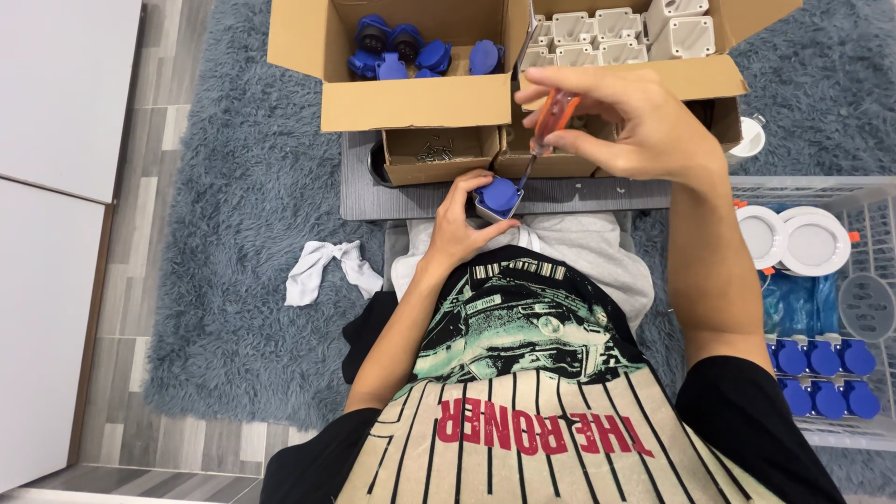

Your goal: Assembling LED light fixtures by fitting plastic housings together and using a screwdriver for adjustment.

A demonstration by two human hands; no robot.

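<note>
Grey rug (233,187) below: left hand (459,224) fingers clamp the blue socket (498,197) steady, so right hand (635,121), fingers closed on the orange screwdriver (553,119), reaches its screw.

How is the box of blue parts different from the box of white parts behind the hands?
The left cardboard box holds blue round-capped parts lying jumbled at odd angles; the right cardboard box holds white square housings packed in neat rows. The left box is in full view, while the right hand with its orange-handled screwdriver covers part of the right box. Both are open brown cardboard with flaps out.
</note>
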